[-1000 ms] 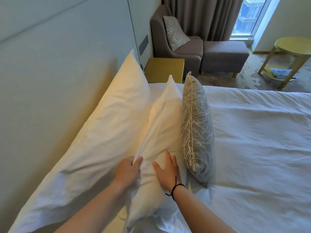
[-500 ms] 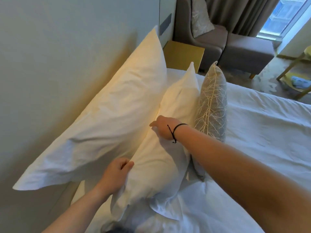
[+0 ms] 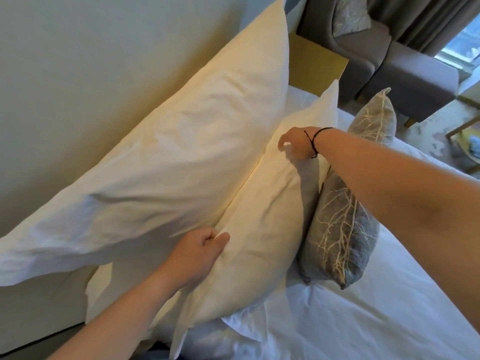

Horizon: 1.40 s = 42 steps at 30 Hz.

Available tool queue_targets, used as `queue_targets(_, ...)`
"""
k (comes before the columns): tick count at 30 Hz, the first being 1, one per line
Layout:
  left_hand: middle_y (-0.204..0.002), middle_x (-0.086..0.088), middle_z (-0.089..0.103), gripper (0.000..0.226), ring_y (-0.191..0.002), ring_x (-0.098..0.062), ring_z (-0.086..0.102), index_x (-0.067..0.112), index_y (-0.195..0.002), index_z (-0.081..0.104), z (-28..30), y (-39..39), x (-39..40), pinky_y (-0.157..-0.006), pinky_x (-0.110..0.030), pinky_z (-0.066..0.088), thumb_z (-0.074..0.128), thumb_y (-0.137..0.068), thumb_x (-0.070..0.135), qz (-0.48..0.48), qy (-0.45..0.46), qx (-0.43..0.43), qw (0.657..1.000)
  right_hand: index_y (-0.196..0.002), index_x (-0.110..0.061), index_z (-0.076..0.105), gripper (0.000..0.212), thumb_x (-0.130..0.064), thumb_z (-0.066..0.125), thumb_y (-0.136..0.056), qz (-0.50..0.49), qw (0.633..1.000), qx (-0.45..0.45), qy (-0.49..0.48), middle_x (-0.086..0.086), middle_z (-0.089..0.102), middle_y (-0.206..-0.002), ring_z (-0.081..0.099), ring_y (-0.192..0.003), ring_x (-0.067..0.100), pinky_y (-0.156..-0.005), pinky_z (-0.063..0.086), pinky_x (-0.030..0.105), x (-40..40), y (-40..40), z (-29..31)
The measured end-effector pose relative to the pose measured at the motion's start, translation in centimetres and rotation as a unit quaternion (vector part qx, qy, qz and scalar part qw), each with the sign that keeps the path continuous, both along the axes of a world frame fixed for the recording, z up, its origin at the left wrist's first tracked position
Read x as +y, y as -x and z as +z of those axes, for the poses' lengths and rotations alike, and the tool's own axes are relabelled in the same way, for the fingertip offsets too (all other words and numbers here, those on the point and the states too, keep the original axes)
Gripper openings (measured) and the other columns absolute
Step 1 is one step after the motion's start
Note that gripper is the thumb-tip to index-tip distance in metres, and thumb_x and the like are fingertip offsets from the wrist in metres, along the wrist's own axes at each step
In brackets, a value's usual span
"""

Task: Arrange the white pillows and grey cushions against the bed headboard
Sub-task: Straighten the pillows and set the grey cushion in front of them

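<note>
The right hand (image 3: 296,145) has slid up to pinch the front soft white cotton pillow (image 3: 262,211) near its top, while the left hand (image 3: 197,253) still grips its lower edge. It now leans on the big pillow (image 3: 166,157) at the padded headboard (image 3: 78,61), nearly placed.

A single head-worn wide-angle camera is looking forward and down along the bed (image 3: 389,320) toward the headboard (image 3: 78,74) on the left, sitting close above both forearms, with the armchair (image 3: 363,35) and window (image 3: 465,48) lying farther off at the upper right.

White pillows (image 3: 181,141), grey cushion (image 3: 345,229) (pale branching)
</note>
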<state>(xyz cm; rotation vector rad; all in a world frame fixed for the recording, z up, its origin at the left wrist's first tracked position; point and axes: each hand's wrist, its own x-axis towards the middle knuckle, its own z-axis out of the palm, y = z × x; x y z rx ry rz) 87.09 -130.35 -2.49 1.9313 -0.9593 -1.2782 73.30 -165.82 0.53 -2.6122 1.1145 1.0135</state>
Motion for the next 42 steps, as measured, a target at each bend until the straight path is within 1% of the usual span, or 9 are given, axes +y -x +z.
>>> queue_targets(4, -0.050, 0.006, 0.053, 0.037, -0.043, -0.007, 0.045, 0.016, -0.065, 0.056, 0.3, 0.8, -3.0, -0.042, -0.016, 0.034, 0.062, -0.091, 0.042, -0.008, 0.008, 0.026, 1.000, -0.133, -0.033, 0.047, 0.045, -0.027, 0.057, -0.090, 0.026, 0.995, 0.043, 0.085, 0.008, 0.044, -0.129, 0.055, -0.106, 0.034, -0.077, 0.044, 0.038, -2.3, 0.3, 0.6)
queue_targets(7, -0.061, 0.004, 0.042, 0.037, -0.052, -0.009, 0.039, 0.008, -0.076, 0.058, 0.4, 1.3, -5.3, -0.050, -0.026, 0.033, 0.062, -0.089, 0.042, -0.019, 0.037, -0.020, 0.999, -0.114, -0.023, 0.060, 0.027, -0.015, 0.056, -0.088, 0.080, 0.987, 0.066, 0.125, 0.008, 0.053, -0.112, 0.058, -0.090, 0.029, -0.071, 0.047, 0.037, -3.6, 0.2, 1.5)
queue_targets(10, -0.059, 0.007, 0.034, 0.037, -0.052, -0.009, 0.032, 0.011, -0.068, 0.050, 0.7, 1.4, -6.8, -0.052, -0.028, 0.026, 0.062, -0.091, 0.038, -0.016, 0.061, -0.059, 0.996, -0.093, -0.012, 0.065, 0.011, -0.018, 0.057, -0.090, 0.072, 0.988, 0.077, 0.112, 0.009, 0.064, -0.095, 0.057, -0.077, 0.025, -0.067, 0.048, 0.034, -4.8, 0.2, 2.9)
queue_targets(15, -0.051, 0.014, 0.045, 0.041, -0.053, -0.006, 0.041, 0.025, -0.058, 0.041, 1.8, 1.3, -6.7, -0.050, -0.019, 0.031, 0.059, -0.094, 0.032, 0.016, 0.131, -0.076, 0.988, -0.084, -0.001, 0.064, 0.027, -0.026, 0.060, -0.096, 0.058, 0.994, 0.009, 0.093, 0.008, 0.057, -0.074, 0.049, -0.069, 0.025, -0.068, 0.044, 0.036, -6.7, 0.6, 6.1)
queue_targets(20, -0.052, 0.013, 0.048, 0.038, -0.054, -0.010, 0.044, 0.023, -0.059, 0.049, 1.8, 0.2, -6.3, -0.050, -0.022, 0.031, 0.061, -0.093, 0.035, 0.059, 0.151, -0.116, 0.980, -0.084, -0.009, 0.068, 0.022, -0.028, 0.063, -0.093, 0.058, 0.992, -0.055, 0.103, 0.006, 0.062, -0.075, 0.055, -0.072, 0.023, -0.072, 0.050, 0.038, -7.4, 0.2, 7.8)
queue_targets(27, -0.052, 0.004, 0.052, 0.036, -0.054, -0.011, 0.051, 0.021, -0.062, 0.051, 0.3, -1.3, -5.9, -0.055, -0.036, 0.040, 0.061, -0.094, 0.036, 0.054, 0.103, -0.199, 0.973, -0.087, -0.005, 0.064, 0.026, -0.022, 0.048, -0.097, 0.008, 0.984, -0.091, 0.151, 0.015, 0.065, -0.089, 0.061, -0.084, 0.034, -0.080, 0.053, 0.043, -4.3, -3.0, 2.6)
queue_targets(31, -0.059, 0.005, 0.057, 0.036, -0.057, -0.010, 0.052, 0.021, -0.066, 0.051, -0.3, -1.1, -3.6, -0.054, -0.032, 0.039, 0.060, -0.089, 0.047, 0.045, 0.072, -0.175, 0.981, -0.097, -0.005, 0.067, 0.022, -0.015, 0.048, -0.095, -0.028, 0.974, -0.113, 0.194, 0.010, 0.057, -0.086, 0.058, -0.079, 0.030, -0.075, 0.052, 0.039, -3.3, -2.8, 0.2)
queue_targets(34, -0.047, 0.006, 0.048, 0.045, -0.045, -0.008, 0.041, 0.017, -0.056, 0.049, -0.9, -1.8, -0.7, -0.049, -0.025, 0.032, 0.068, -0.084, 0.046, 0.032, 0.016, -0.139, 0.990, -0.103, -0.004, 0.066, 0.023, -0.015, 0.047, -0.097, -0.044, 0.967, -0.139, 0.211, 0.008, 0.047, -0.088, 0.060, -0.087, 0.034, -0.076, 0.049, 0.040, -3.2, -2.3, 0.0)
queue_targets(42, -0.053, 0.009, 0.035, 0.045, -0.051, -0.006, 0.032, 0.023, -0.057, 0.039, -0.1, -4.1, 5.8, -0.046, -0.019, 0.023, 0.065, -0.092, 0.035, -0.017, -0.056, -0.019, 0.998, -0.119, -0.010, 0.060, 0.026, -0.012, 0.052, -0.094, -0.078, 0.966, -0.134, 0.205, 0.015, 0.040, -0.124, 0.057, -0.084, 0.036, -0.084, 0.054, 0.047, -1.7, -1.0, 0.6)
